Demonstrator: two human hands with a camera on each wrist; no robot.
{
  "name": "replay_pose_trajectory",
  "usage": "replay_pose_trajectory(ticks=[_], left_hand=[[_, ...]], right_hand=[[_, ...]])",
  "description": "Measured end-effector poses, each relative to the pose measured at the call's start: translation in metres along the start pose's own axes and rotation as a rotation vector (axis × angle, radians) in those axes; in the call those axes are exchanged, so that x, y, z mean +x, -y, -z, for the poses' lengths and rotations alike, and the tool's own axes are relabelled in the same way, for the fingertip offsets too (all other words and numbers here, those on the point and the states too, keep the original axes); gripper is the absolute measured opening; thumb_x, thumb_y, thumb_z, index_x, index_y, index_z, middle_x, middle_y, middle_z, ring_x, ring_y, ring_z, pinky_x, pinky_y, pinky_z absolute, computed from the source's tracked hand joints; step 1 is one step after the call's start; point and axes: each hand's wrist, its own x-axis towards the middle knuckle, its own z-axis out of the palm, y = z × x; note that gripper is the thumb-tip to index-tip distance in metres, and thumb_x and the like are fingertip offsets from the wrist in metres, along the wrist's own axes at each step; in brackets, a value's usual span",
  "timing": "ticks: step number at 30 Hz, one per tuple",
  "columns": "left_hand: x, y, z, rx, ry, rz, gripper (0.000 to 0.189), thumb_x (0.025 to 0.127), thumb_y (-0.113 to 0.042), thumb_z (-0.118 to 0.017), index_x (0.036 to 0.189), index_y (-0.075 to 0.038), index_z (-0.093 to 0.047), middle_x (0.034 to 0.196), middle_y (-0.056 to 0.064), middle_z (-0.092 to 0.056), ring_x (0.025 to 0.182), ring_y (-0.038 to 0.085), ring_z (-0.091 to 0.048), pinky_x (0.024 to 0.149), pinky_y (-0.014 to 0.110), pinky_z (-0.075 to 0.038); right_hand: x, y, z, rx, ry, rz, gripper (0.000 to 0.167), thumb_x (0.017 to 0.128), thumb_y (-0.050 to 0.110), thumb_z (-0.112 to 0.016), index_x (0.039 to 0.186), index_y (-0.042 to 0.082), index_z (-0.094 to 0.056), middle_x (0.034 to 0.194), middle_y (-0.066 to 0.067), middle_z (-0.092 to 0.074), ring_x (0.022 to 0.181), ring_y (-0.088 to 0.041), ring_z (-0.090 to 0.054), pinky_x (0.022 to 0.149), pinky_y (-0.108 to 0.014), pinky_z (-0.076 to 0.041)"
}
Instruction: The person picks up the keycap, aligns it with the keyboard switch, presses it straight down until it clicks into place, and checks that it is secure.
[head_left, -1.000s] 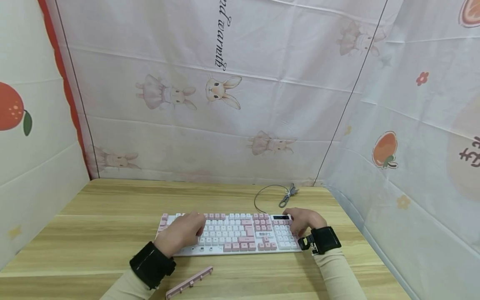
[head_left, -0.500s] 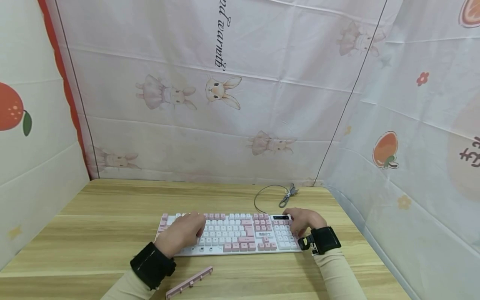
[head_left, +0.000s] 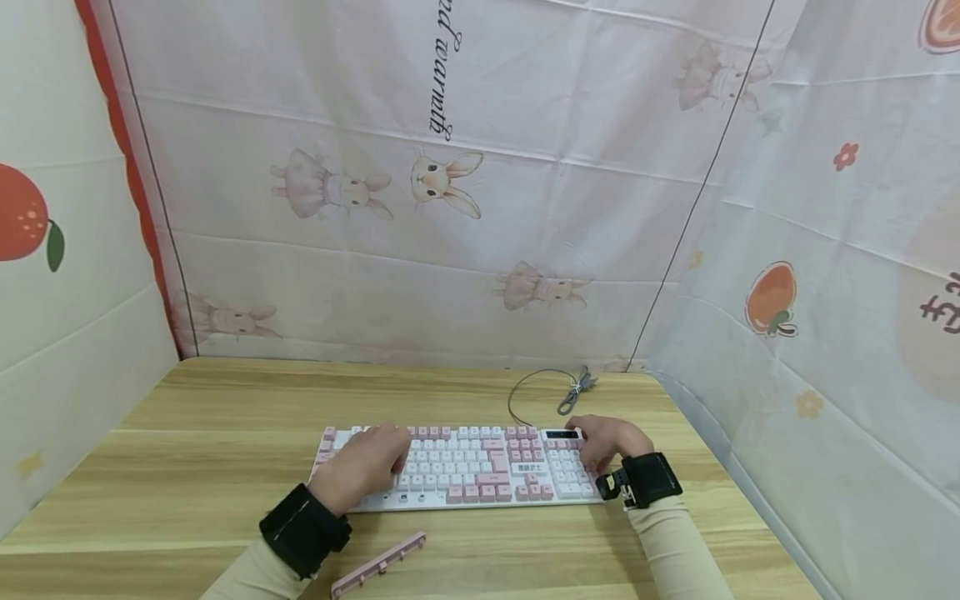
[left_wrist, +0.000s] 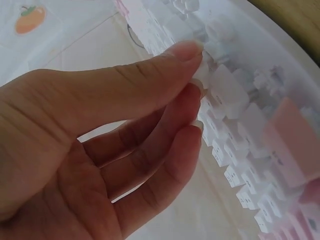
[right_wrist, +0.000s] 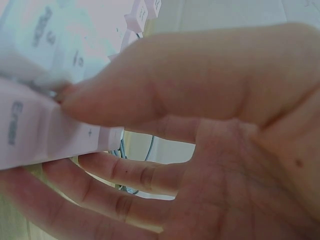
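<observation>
A white-and-pink keyboard (head_left: 465,479) lies flat on the wooden table. Over its left part, my left hand (head_left: 360,468) brings thumb and fingertips together; the left wrist view shows them pinching at a small white keycap (left_wrist: 203,71), mostly hidden by the fingers. Bare key switches (left_wrist: 270,79) show beside a pink keycap (left_wrist: 295,142). My right hand (head_left: 611,442) grips the keyboard's right end. Its thumb (right_wrist: 115,95) lies on the number-pad keys, and the other fingers reach along the side and underneath. A long pink space bar keycap (head_left: 381,566) rests stems-up nearer me.
Behind the keyboard, a grey cable (head_left: 574,395) is bundled on the table (head_left: 247,400). Printed cloth (head_left: 450,275) hangs close behind the table's far edge and along both sides. Black bands (head_left: 306,531) with cameras sit on both wrists.
</observation>
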Motion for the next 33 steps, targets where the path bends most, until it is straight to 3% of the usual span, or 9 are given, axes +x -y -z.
replay_pose_trajectory(ticks=[15, 26, 33], left_hand=[[-0.0001, -0.0001, -0.001, 0.002, -0.013, -0.027, 0.031, 0.076, 0.019, -0.072, 0.072, -0.01, -0.06, 0.069, 0.0, -0.053, 0.064, 0.018, -0.048, 0.06, 0.033, -0.039], [0.0023, -0.001, -0.0059, 0.084, -0.05, -0.05, 0.03, 0.076, 0.016, -0.072, 0.066, -0.01, -0.061, 0.066, -0.001, -0.056, 0.06, 0.015, -0.049, 0.057, 0.033, -0.042], [0.001, -0.0008, -0.0057, 0.11, -0.063, -0.043, 0.033, 0.079, 0.018, -0.071, 0.066, -0.01, -0.059, 0.066, -0.001, -0.053, 0.061, 0.015, -0.046, 0.056, 0.032, -0.038]], right_hand=[[-0.0012, 0.0012, -0.0002, -0.005, -0.006, -0.002, 0.075, 0.075, -0.007, -0.071, 0.145, 0.005, -0.05, 0.123, -0.017, -0.06, 0.082, -0.023, -0.066, 0.072, -0.039, -0.061], [-0.0004, 0.0006, -0.0009, 0.003, -0.004, -0.009, 0.075, 0.075, -0.008, -0.07, 0.146, 0.005, -0.049, 0.124, -0.018, -0.059, 0.086, -0.023, -0.065, 0.073, -0.04, -0.062], [0.0001, 0.0016, -0.0008, -0.015, -0.001, -0.01, 0.076, 0.076, -0.008, -0.068, 0.148, 0.005, -0.047, 0.127, -0.018, -0.058, 0.086, -0.022, -0.065, 0.072, -0.039, -0.062]])
